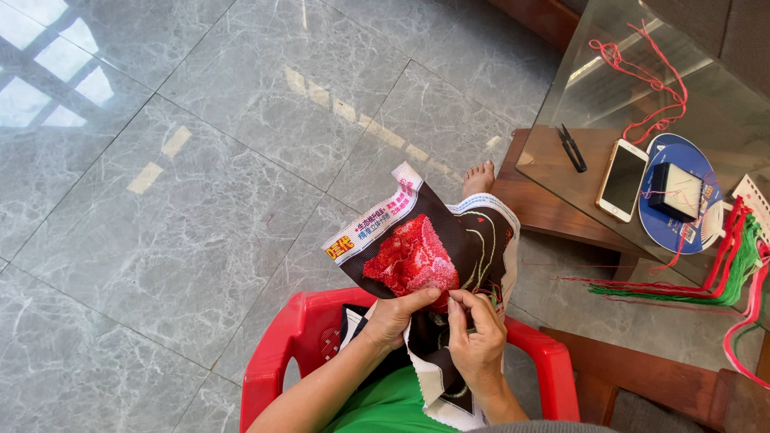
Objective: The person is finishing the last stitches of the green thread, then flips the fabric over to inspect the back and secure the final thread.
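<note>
Both hands pinch the dark cloth (449, 240): left hand (393, 317) fingers under the red stitching (411, 261), right hand (475, 341) beside. A needle could prick fingers.

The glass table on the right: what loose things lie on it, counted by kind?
Smartphone: 1
Thread snips: 1
Small black box: 1
Blue round disc: 1
Red-and-green thread bundle: 1
Loose red thread: 1
Total: 6

Two hands (433, 325), one embroidery cloth (433, 240), one red chair (297, 337), one phone (623, 180), one pair of snips (573, 148).
</note>
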